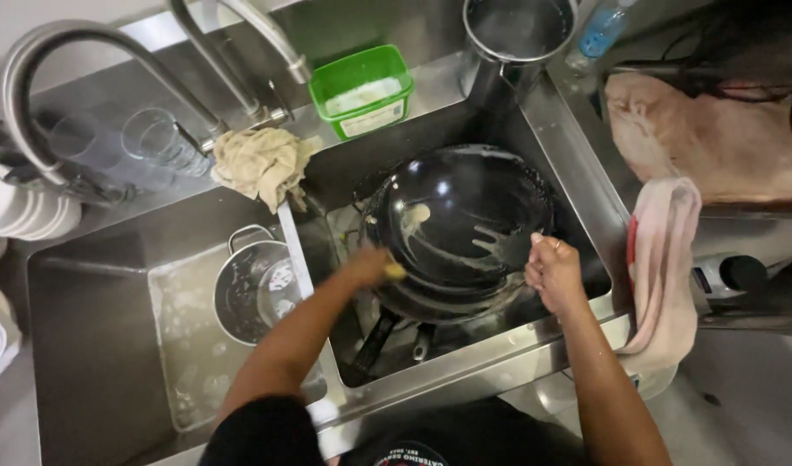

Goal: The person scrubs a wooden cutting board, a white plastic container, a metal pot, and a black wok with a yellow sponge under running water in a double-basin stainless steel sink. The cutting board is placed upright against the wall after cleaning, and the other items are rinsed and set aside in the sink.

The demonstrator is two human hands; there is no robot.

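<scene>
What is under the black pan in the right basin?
Under the pan, dark handles poke out at the front of the basin. What they belong to, and the basin floor, is covered by the pan.

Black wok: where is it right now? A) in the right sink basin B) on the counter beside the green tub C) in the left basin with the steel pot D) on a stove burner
A: the black wok sits tilted in the right sink basin, with the left hand at its rim and the right hand on its other side.

Bare forearms, black short-sleeved shirt [267, 431], ringed finger.
</scene>
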